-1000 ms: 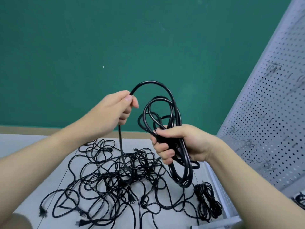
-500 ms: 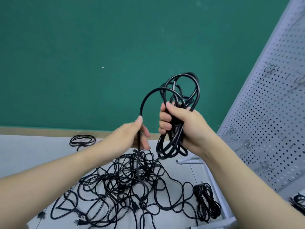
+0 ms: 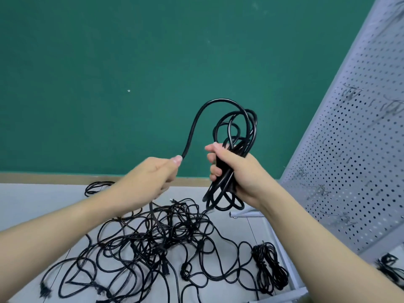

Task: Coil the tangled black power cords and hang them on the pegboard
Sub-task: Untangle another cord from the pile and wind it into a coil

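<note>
We see the right hand (image 3: 239, 171) with its fingers (image 3: 213, 159) curled tight round a bundle of black cord loops (image 3: 235, 136), which rise above the fist and hang below it. From that bundle one strand arches up and over to the left hand (image 3: 150, 178), whose fingers pinch it, thumb on top, just beside the right fist. Below both hands the tangled cords (image 3: 153, 241) sprawl on the pale floor (image 3: 32, 204). A coiled cord (image 3: 270, 267) lies below the right forearm. The pegboard (image 3: 349, 160) stands to the right of the right hand.
</note>
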